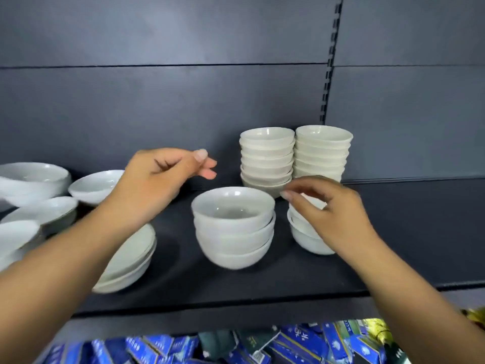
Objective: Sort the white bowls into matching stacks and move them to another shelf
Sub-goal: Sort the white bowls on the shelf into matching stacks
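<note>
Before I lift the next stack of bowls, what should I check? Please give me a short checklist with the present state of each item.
1. Left hand free: ok, it holds nothing and hovers above the shelf.
2. Right hand gripping the small front stack: cannot tell, its fingers cover the top bowl.
3. Middle stack matched and upright: ok, three like bowls nested.
4. Back-left stack and back-right stack upright: ok.
5. Loose bowl behind the left arm stacked: not ok, it appears to sit alone.
</note>
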Motion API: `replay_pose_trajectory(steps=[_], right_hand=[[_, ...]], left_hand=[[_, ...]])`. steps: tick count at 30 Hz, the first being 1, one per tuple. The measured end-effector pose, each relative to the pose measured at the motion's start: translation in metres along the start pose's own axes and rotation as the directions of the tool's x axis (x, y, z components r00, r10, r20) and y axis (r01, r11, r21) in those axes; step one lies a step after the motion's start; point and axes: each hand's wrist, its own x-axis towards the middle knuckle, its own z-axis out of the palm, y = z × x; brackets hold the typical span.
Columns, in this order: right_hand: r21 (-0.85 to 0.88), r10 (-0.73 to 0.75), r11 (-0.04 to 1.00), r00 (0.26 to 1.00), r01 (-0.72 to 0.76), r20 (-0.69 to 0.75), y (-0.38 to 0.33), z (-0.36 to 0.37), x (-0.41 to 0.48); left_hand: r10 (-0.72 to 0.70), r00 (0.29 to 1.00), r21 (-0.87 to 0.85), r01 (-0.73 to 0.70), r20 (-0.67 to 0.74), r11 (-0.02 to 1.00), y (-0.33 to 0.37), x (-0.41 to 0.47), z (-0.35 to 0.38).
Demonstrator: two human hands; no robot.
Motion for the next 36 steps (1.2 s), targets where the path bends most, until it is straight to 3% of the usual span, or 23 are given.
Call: replay_pose_trajectory(steps=[3,8,12,15,18,22,29,36], right_hand=[[0.107,0.047,0.993,0.997,-0.053,0.063,-0.006,0.017,-0.022],[0.149,0.207,0.963,0.97,-0.225,0.128,-0.002,0.049,-0.054],[0.161,0.297,0.934,0.945,-0.318,0.141,-0.006,0.072,-0.058],[0.209,0.361,0.904,0.927,-0.374,0.101,-0.005,0.086,-0.054],[0.257,0.387,0.883,0.919,-0.392,0.072,-0.002,0.097,-0.052],[0.256,0.384,0.889,0.923,-0.38,0.035,0.003,0.106,-0.05],[0.255,0.413,0.886,0.909,-0.389,-0.05,0.001,0.13,-0.045],[0.093,0.447,0.894,0.853,-0.439,-0.269,-0.021,0.152,-0.053]], left_hand=[[-0.008,0.998,0.057,0.012,-0.07,0.998,0.005,-0.052,-0.004],[0.009,0.989,0.357,0.045,-0.149,0.933,-0.015,-0.126,-0.029],[-0.101,0.909,0.284,0.23,-0.403,0.931,-0.037,-0.154,-0.053],[-0.219,0.859,0.255,0.366,-0.463,0.895,-0.056,-0.155,-0.065],[-0.368,0.833,0.124,0.452,-0.414,0.883,-0.073,-0.148,-0.069],[-0.43,0.849,0.061,0.468,-0.306,0.882,-0.094,-0.134,-0.077],[-0.347,0.927,0.092,0.362,-0.141,0.928,-0.127,-0.115,-0.09],[-0.32,0.947,0.107,0.316,0.018,0.943,-0.133,-0.099,-0.108]])
